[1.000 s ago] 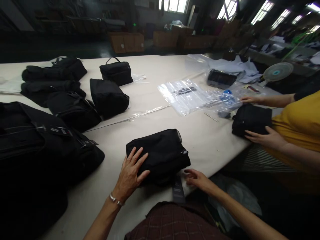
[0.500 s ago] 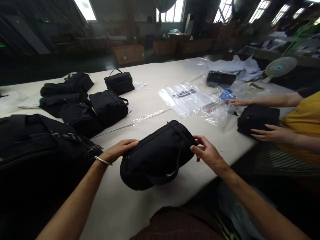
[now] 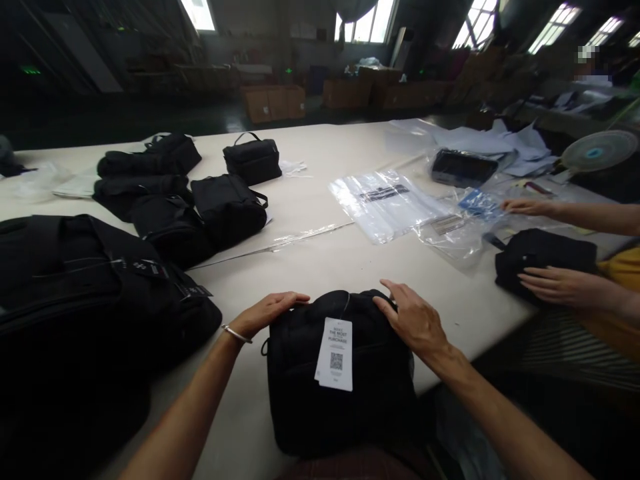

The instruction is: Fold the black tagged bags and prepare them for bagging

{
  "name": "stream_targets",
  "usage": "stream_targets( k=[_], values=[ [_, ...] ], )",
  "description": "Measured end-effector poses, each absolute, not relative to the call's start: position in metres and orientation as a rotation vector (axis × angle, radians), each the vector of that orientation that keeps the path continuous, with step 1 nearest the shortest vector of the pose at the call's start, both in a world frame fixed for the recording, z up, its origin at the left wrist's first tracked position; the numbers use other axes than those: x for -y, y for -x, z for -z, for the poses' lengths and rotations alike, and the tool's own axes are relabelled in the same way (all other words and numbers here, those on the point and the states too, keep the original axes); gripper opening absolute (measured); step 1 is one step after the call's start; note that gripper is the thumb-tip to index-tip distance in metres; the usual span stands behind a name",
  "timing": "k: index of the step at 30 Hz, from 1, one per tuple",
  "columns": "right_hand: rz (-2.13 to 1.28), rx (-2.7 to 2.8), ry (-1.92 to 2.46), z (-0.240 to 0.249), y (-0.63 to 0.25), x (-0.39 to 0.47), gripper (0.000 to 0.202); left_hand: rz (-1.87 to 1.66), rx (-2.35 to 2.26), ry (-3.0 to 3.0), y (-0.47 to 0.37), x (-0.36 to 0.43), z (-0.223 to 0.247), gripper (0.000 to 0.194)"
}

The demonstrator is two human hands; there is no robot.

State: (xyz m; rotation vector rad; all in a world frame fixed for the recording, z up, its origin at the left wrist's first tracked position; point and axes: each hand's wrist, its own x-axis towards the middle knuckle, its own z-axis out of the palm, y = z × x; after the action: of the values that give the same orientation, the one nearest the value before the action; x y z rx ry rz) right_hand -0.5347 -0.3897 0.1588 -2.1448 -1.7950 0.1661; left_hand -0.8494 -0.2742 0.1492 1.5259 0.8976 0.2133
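A black fabric bag [image 3: 345, 393] stands against the near edge of the cream table [image 3: 325, 267], tipped toward me. A white hang tag [image 3: 335, 353] with a QR code hangs on its front. My left hand [image 3: 267, 313] grips the bag's top left corner; a silver bracelet is on that wrist. My right hand [image 3: 413, 320] grips the top right corner.
Several black bags [image 3: 200, 200] lie at the left and a large black pile [image 3: 85, 293] at the near left. Clear plastic bags [image 3: 385, 203] lie mid-table. At the right, another person's hands [image 3: 555, 283] rest on a black bag [image 3: 545, 257]. A fan [image 3: 595, 150] stands far right.
The bag has been turned and pulled toward me, so its tag side now faces me. Both hands moved to its top corners. The view shifted slightly left.
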Motion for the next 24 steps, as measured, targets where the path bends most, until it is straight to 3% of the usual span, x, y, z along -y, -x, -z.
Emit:
stream_targets(
  k=[2,7,12,14,18,21,24],
  values=[
    [-0.185,2.055,1.783,-0.174,0.544,0.397,0.045,-0.164,-0.860,-1.652,0.844,0.278,-0.159,0.050],
    [-0.668,2.603,1.220,-0.190,0.573,0.414,0.082,-0.175,-0.902,-1.885,0.830,0.283,-0.162,0.040],
    [-0.278,2.441,1.132,-0.173,0.592,0.402,0.038,-0.134,-0.916,-1.916,0.829,0.288,-0.169,0.042],
    [-0.177,2.341,1.028,-0.175,0.589,0.395,0.031,-0.107,-0.942,-1.894,0.828,0.292,-0.177,0.045],
    [-0.178,1.939,1.496,-0.200,0.566,0.373,0.021,0.000,-0.989,-2.025,0.822,0.307,-0.193,0.066],
    [-0.203,1.985,2.031,-0.214,0.551,0.346,0.028,0.039,-1.028,-2.200,0.813,0.322,-0.197,0.087],
    [-0.333,2.304,2.241,-0.212,0.551,0.316,0.026,0.019,-1.074,-2.267,0.806,0.330,-0.191,0.075]
  ],
)
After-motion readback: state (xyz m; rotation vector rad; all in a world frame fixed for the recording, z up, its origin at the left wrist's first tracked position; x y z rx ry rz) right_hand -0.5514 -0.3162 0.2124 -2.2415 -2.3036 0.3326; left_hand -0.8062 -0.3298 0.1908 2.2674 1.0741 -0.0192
